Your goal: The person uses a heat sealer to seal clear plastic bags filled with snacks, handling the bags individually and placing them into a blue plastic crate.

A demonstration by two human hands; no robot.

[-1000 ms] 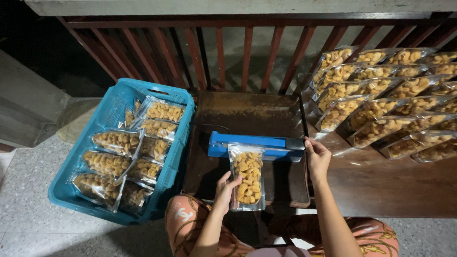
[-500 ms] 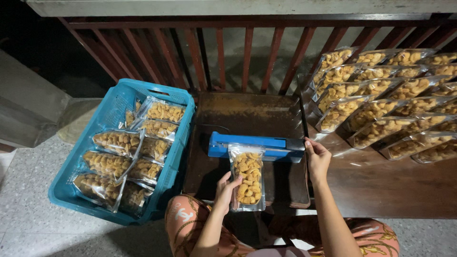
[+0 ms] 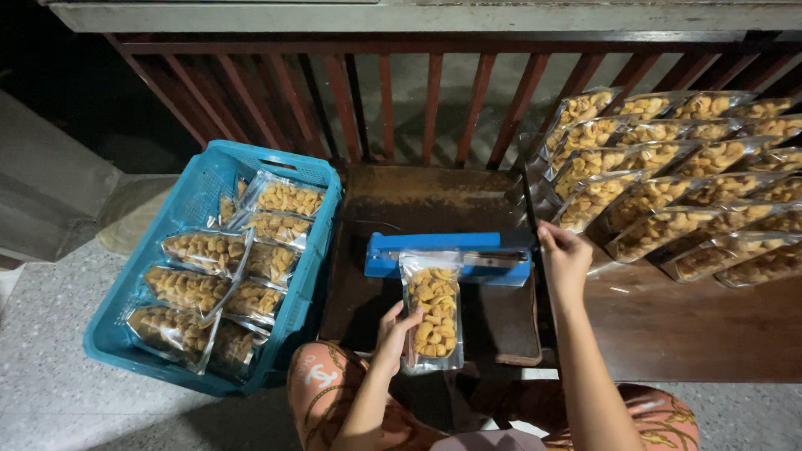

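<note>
left hand (image 3: 391, 327) grips one clear plastic pouch of golden snacks (image 3: 433, 307), its top under the blue heat-sealer bar (image 3: 451, 253) | right hand (image 3: 564, 257) closed on sealer's end | one blue plastic crate (image 3: 197, 200) holds about nine pouches

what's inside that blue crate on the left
The blue crate holds clear pouches of golden snacks, overlapping in layers. Roughly eight or nine show; the pouches on top cover any that lie beneath them, and the crate's floor too.

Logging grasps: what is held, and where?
Left hand holds the snack pouch by its lower left edge; right hand presses the blue sealer at its right end.
</note>
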